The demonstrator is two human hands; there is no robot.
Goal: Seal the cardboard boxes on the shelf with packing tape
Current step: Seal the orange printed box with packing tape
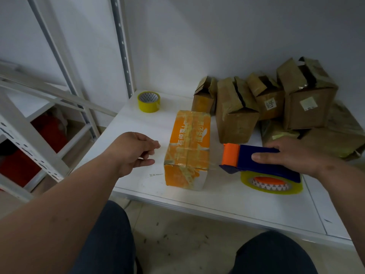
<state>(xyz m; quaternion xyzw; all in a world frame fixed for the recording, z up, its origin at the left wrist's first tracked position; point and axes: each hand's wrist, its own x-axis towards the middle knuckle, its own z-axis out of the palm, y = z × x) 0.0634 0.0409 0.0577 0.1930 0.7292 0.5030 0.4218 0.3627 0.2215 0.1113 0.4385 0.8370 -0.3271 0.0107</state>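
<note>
Right hand [292, 155] grips the blue plastic tape dispenser [262, 163]; left hand [134, 151] hangs loosely curled beside the glossy orange box [187, 147].

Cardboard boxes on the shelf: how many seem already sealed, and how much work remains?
Done: the orange box in front has tape strips across its closed top. In hand: the right hand holds the blue tape dispenser beside that box; the left hand hovers open, holding nothing. Left: at least four brown boxes at the back stand with flaps open. A spare yellow tape roll waits behind.
</note>
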